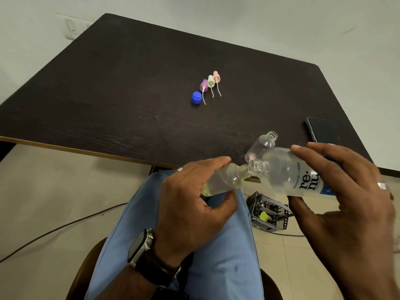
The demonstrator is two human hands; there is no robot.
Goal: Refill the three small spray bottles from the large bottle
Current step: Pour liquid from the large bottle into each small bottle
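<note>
clear plastic: two small bottles (225,180) (260,146), one large bottle (298,176), three spray heads (210,82).

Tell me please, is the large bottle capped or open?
Open: the large bottle shows a bare neck, and the blue cap lies on the table.

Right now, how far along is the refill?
Done: three spray heads and the blue cap lie off on the table. In hand: the left hand holds a small bottle, partly filled, mouth to mouth with the tilted large bottle in the right hand. Left: the small bottle on the table looks empty; a third isn't visible.
</note>
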